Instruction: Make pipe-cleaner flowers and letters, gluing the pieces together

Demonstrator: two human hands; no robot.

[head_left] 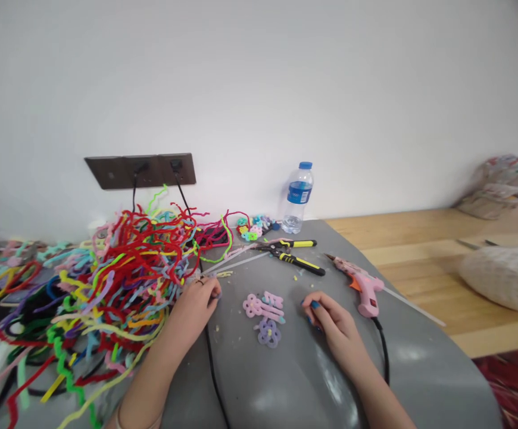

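Note:
My left hand (197, 305) rests on the grey table beside the pile of coloured pipe cleaners (143, 256), its fingers curled and their tips hidden. My right hand (328, 319) lies on the table at the right, with fingers bent inward and blue nails showing; nothing is seen in it. Between the hands sit a pink pipe-cleaner flower piece (253, 305) and a purple flower (268, 333), neither touched. The pink glue gun (367, 292) lies to the right of my right hand. Black and yellow pliers (301, 262) lie beyond the flowers.
A water bottle (298, 199) stands at the back by the wall. Small coloured flowers (254, 228) lie beside it. A black cable (211, 357) crosses the table near my left hand. Another cord (384, 351) trails from the glue gun. Plastic-wrapped goods (504, 277) sit far right.

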